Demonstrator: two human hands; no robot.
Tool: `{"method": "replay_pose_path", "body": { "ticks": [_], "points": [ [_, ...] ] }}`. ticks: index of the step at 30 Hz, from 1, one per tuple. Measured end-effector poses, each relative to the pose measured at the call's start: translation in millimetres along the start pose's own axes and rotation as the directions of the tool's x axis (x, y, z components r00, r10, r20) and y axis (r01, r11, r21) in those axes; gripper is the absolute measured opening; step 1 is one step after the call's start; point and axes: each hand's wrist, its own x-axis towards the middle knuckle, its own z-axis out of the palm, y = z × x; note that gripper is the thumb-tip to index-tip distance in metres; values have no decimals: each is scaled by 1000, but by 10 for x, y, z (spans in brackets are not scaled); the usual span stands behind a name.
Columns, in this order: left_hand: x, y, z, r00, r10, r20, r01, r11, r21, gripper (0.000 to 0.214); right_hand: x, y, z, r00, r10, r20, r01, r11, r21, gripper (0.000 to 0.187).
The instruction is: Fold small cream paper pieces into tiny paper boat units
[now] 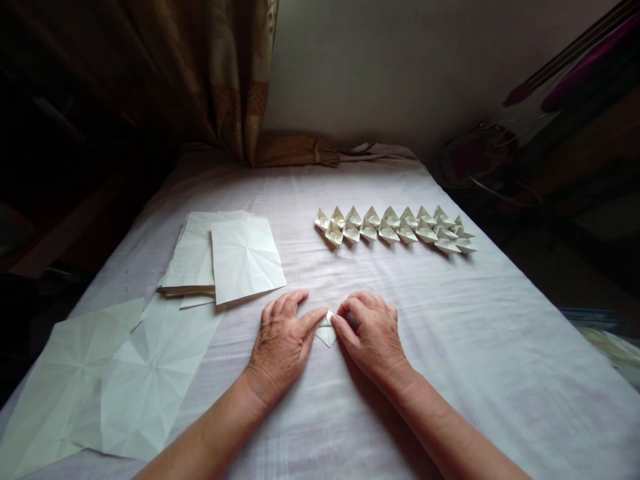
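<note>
A small folded paper (327, 335), white and pointed toward me, lies on the cloth between my two hands. My left hand (283, 333) holds down its left side with the thumb, the fingers bent against the cloth. From the right, my right hand (374, 330) pinches the paper's upper right edge between thumb and forefinger. Parts of the fold are hidden under the fingertips. Beyond my hands, several folded paper boats (390, 225) stand nested in two rows.
A stack of paper sheets (193, 253) lies left of centre, with a creased sheet (247, 260) on top. More creased sheets (150, 373) spread at the near left. The pale cloth (475, 347) covers the surface. A curtain (240, 87) hangs behind at the left, before a wall (380, 73).
</note>
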Motion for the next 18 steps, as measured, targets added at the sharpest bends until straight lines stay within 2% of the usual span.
{"method": "replay_pose_path", "body": {
  "ticks": [6, 11, 18],
  "points": [
    [7, -6, 4, 1000, -5, 17, 6, 1000, -16, 31, 14, -78, 73, 998, 37, -46, -37, 999, 2, 9],
    [23, 15, 3, 1000, -25, 19, 26, 999, -21, 27, 16, -122, 129, 1000, 17, -14, -16, 1000, 18, 9],
    [39, -1, 3, 998, -39, 40, 40, 999, -31, 24, -2, 90, 24, 999, 54, 3, -54, 998, -31, 16]
  ]
}}
